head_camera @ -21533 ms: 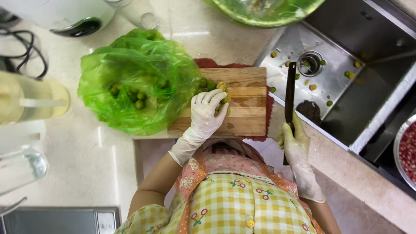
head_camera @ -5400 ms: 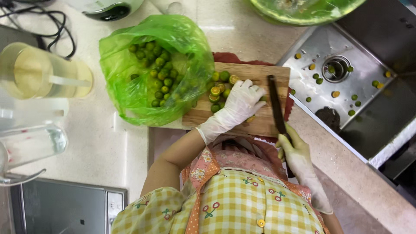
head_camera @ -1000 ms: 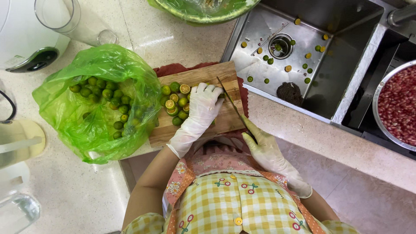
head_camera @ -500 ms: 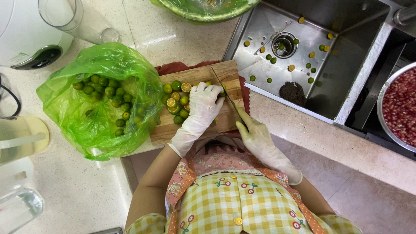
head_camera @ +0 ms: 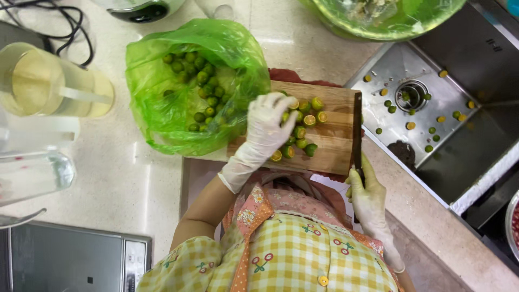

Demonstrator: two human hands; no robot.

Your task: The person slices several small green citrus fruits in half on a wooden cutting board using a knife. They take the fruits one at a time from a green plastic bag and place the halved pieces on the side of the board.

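I see left hand (head_camera: 268,125), white glove, palm down on wooden cutting board (head_camera: 335,140), fingers spread over small green citrus fruits (head_camera: 300,132), some halved; whether any is gripped, cannot tell. Right hand (head_camera: 367,197), gloved, grip closed around knife (head_camera: 357,130) handle; dark blade lies along board's right edge. Green plastic bag (head_camera: 178,86) of whole fruit touches board's left end on tabletop (head_camera: 124,178). Steel sink (head_camera: 432,108) right of board, fruit pieces scattered near drain.

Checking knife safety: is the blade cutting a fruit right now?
No, the knife in the right hand lies along the cutting board's right edge, clear of the fruits.
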